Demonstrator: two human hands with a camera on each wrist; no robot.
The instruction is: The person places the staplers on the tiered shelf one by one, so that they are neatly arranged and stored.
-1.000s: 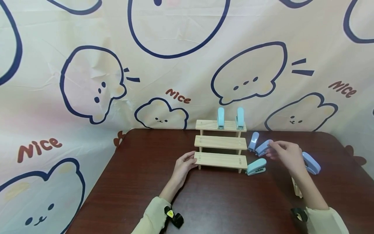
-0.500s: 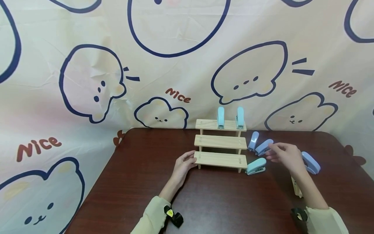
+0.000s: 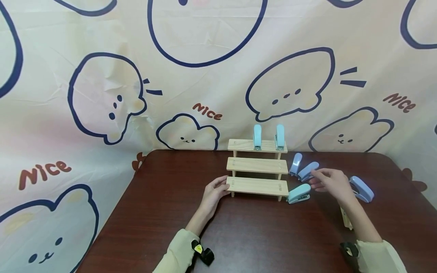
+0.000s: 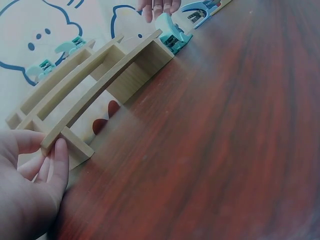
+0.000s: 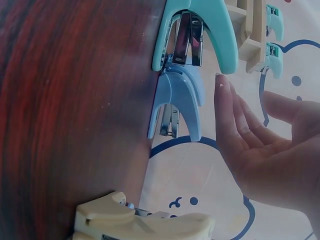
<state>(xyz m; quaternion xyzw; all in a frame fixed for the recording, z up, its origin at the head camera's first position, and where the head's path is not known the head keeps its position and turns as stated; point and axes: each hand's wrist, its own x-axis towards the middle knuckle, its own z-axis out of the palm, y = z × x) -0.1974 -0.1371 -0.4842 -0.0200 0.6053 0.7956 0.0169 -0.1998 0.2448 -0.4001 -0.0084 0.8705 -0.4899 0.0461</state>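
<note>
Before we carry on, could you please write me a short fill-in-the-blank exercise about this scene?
The three-tiered pale wooden shelf carries two turquoise curved staplers on its ____ tier.
The person's left hand grips the lowest tier at its ____ end.
A third turquoise stapler sits on the dark reddish-brown table near the shelf's ____ end.
The right hand is holding ____.

Missing words: top; left; right; nothing.

The left hand (image 3: 214, 193) pinches with thumb and fingers; the right hand (image 3: 332, 183) hovers, thumb and fingers parted.
</note>
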